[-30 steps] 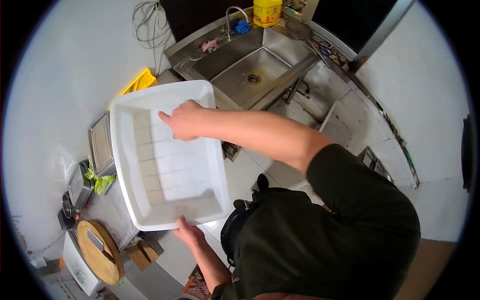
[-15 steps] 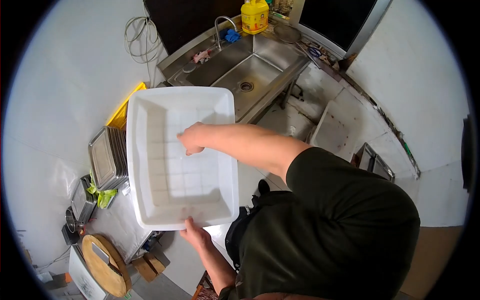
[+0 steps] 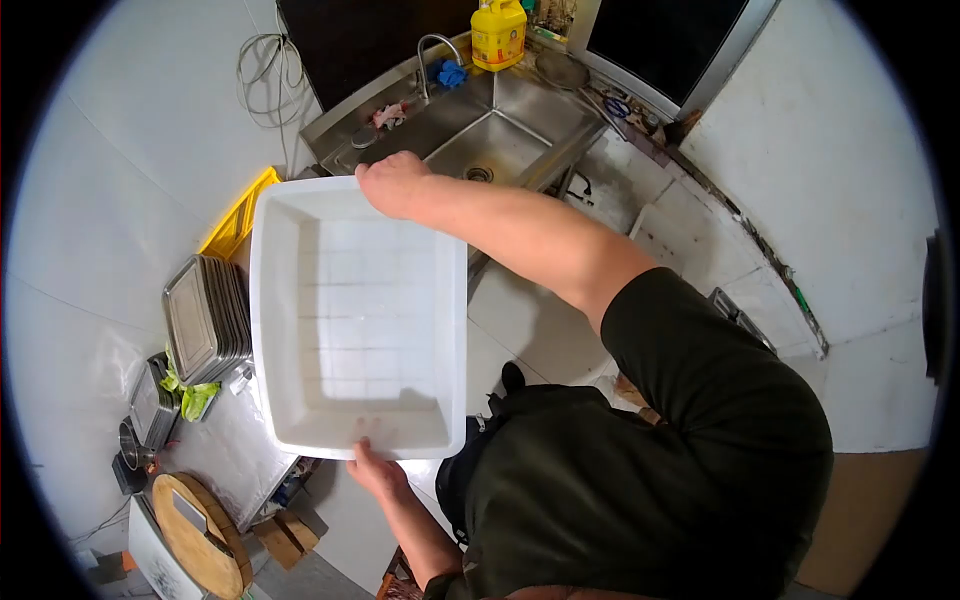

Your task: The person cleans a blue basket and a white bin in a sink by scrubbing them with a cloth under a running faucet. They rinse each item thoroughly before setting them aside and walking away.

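Note:
A white, translucent plastic tub (image 3: 365, 300) is held up in front of me, its inside facing me and bare. My right hand (image 3: 393, 185) is closed over the tub's far rim, the fingertips hidden behind it. At the near rim, my left hand (image 3: 372, 468) grips from below; its fingers show faintly through the plastic wall. Beyond the tub is a stainless steel sink (image 3: 545, 125) with a curved faucet (image 3: 424, 65).
A stack of metal trays (image 3: 205, 320), a yellow crate (image 3: 240, 215) and green leaves (image 3: 190, 395) are on the left. A cleaver (image 3: 195, 515) lies on a round wooden chopping board (image 3: 215, 565). A yellow jug (image 3: 498, 35) stands behind the sink; another white container (image 3: 650, 225) is at right.
My right hand has moved from inside the tub up to its far rim and taken hold there. My left hand stays on the near rim. The view has shifted slightly.

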Motion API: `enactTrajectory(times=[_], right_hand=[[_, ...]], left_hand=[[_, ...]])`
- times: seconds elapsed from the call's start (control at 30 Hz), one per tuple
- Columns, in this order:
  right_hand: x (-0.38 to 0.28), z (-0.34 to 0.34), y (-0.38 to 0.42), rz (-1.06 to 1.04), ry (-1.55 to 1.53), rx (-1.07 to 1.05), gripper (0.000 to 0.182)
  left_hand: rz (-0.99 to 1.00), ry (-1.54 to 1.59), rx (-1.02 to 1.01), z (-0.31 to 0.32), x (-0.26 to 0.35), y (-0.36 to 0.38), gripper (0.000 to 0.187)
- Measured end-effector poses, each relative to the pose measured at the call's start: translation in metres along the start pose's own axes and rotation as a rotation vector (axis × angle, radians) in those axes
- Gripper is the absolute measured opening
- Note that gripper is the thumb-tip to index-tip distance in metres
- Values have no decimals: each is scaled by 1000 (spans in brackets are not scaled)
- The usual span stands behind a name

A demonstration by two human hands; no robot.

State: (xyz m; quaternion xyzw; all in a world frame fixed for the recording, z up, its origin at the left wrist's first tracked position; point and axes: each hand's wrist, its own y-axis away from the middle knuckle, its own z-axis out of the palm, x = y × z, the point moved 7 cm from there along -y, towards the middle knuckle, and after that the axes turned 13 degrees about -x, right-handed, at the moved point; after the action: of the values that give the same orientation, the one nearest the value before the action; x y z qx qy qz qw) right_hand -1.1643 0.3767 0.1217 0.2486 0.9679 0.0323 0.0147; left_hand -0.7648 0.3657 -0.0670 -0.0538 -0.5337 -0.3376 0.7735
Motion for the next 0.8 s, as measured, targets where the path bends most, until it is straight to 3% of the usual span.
enactTrajectory(times=[0.23,0.47,0.67,0.7,0.8], right_hand=[[-8,-11,15,-68,-25,-194,26],[21,5,34,-32,-158,-308,36],[72,83,57,26,-496,-293,32],[77,94,61,-41,-457,-422,33],[119,121,79,-47,-687,-401,32]], left_hand=[[-59,83,-28,-3,0,3,41],[-68,31,87,-17,11,-10,41],[-53,-272,30,-2,55,2,40],[-75,-328,37,-8,54,0,39],[-128,-445,154,49,61,13,40]])
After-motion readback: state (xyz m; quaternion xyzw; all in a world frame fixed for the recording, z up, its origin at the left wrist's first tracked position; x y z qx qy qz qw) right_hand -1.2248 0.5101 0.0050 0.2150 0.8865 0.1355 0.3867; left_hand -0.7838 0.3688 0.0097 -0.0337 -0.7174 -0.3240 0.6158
